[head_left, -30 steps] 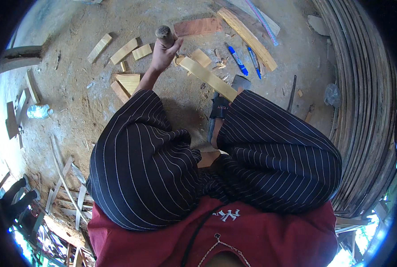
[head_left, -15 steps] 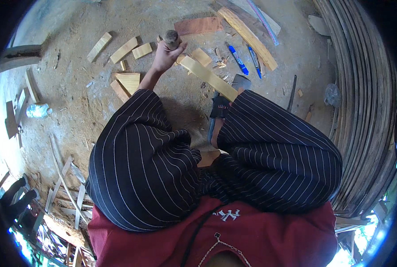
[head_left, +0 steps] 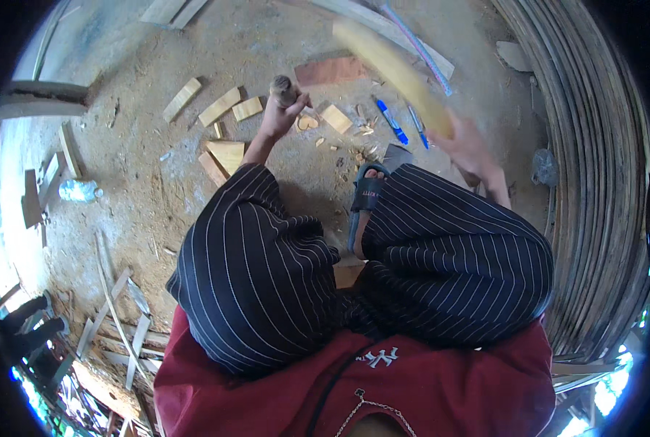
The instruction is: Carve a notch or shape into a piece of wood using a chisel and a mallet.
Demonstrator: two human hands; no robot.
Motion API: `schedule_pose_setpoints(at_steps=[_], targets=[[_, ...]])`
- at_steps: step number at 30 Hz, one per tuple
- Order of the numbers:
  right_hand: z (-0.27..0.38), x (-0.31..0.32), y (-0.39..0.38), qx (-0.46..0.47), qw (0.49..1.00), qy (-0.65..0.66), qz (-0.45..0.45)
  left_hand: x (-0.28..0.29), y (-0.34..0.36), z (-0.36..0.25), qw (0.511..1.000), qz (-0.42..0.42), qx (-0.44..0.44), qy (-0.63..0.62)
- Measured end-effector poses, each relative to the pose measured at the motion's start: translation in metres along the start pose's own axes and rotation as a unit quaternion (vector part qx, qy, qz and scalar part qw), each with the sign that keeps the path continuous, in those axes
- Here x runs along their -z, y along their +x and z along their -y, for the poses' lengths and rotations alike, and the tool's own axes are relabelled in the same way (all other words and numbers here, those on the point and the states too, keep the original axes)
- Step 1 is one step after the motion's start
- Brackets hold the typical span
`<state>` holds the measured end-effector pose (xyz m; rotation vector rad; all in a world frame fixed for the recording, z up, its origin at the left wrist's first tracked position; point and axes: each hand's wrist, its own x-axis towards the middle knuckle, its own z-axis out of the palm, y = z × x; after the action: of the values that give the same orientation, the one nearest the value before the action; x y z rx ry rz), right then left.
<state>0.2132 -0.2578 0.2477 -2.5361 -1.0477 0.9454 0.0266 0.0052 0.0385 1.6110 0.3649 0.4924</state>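
My left hand [head_left: 278, 116] is wrapped round the upright handle of a wooden-handled chisel [head_left: 283, 89]. The handle's round butt faces up; its blade is mostly hidden beneath the hand. Just right of that hand, a small heart-shaped wood piece [head_left: 307, 122] lies on the ground. Over on the right, my right hand [head_left: 470, 149] grips the near end of a long pale wooden stick [head_left: 394, 69], held up off the ground and smeared by motion. The stick slants away to the far left, above the area beside the blue markers.
Several cut wood blocks [head_left: 220, 106] lie left of my left hand. A reddish board [head_left: 330, 71] is beyond it. Right of centre are a blue marker [head_left: 392, 121] and a purple-pink strip [head_left: 418, 45]. Long stacked strips [head_left: 594, 182] line the right side; a plastic bottle [head_left: 81, 191] lies left.
My right hand has come out from behind my knee, swinging the wooden stick up and right, away from the chisel. The left hand keeps its hold on the chisel; the whole view has shifted slightly.
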Motion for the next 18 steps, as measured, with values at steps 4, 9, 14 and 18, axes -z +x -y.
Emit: schedule_pose_setpoints(at_steps=[4,9,14,18], targets=[[0.038,-0.004,-0.018,0.214,0.942,0.145,-0.214,-0.009,0.006,0.006,0.999,-0.022,-0.044,0.021],[0.058,-0.026,-0.002,0.283,0.950,-0.121,-0.048,-0.002,0.006,0.039,0.982,0.033,-0.176,-0.057],[0.079,0.000,-0.019,0.330,0.932,0.024,-0.150,-0.017,-0.001,-0.009,0.999,-0.042,-0.008,0.021],[0.055,-0.016,-0.011,0.209,0.965,-0.156,-0.029,-0.020,0.005,-0.003,0.998,-0.032,0.055,-0.020]])
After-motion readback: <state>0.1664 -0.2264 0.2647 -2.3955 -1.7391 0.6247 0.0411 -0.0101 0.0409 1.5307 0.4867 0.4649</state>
